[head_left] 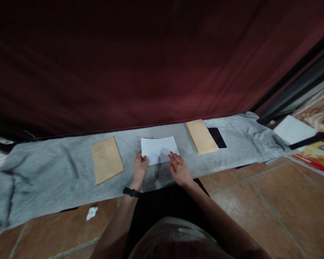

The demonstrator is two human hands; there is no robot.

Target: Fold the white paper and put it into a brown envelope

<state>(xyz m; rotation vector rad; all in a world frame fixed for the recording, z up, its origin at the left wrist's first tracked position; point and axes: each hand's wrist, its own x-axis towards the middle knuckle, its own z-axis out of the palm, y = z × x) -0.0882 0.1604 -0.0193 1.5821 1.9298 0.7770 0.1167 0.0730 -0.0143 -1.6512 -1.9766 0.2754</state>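
Observation:
A white sheet of paper (158, 146) lies in front of me on the grey cloth. My left hand (140, 166) grips its lower left corner, thumb on top and the other fingers curled at the edge. At the lower right corner, my right hand (179, 168) rests with fingers stretched out over the paper. To the left is a brown envelope (107, 160) with a faint red mark near its top. On the right, several brown envelopes (202, 136) appear stacked, partly covering a dark phone or tablet (218, 138).
The grey cloth (56, 158) covers a long, narrow surface against a dark red curtain or panel (151, 72). A crumpled white scrap (92, 212) lies on the tiled floor (248, 198). A colourful printed sheet (318, 154) and black frame bars (299, 75) are at the right.

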